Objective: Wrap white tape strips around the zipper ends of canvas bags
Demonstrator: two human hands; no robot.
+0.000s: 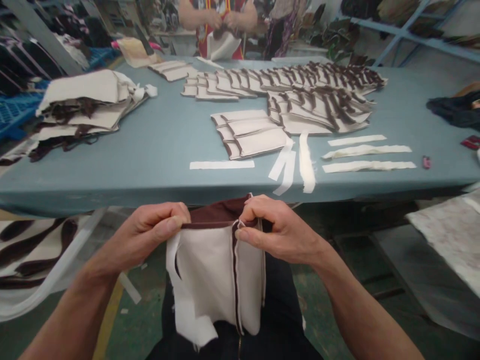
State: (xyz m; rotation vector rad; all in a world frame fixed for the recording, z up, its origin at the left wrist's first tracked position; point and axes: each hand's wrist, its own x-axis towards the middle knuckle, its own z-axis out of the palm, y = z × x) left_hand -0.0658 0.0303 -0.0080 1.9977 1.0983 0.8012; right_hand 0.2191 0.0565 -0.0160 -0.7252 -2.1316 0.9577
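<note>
Over my lap hangs a cream fabric piece [206,270] with a dark brown edge along its top and a brown seam running down its right part. My left hand [159,225] pinches its top left corner, thumb in front. At the seam's top end, my right hand [275,227] grips the edge between thumb and fingers. Brown cloth [215,211] shows behind the top edge, between both hands. A loose white strip [195,327] dangles from the piece's left side and curls at the bottom.
A blue-grey table [157,165] spans the front, carrying overlapping cream-and-brown pieces [258,132], a folded stack [82,90] at left and white strips [369,166]. Across it, a person's hands [225,20] hold another piece. A white bin [52,295] stands lower left.
</note>
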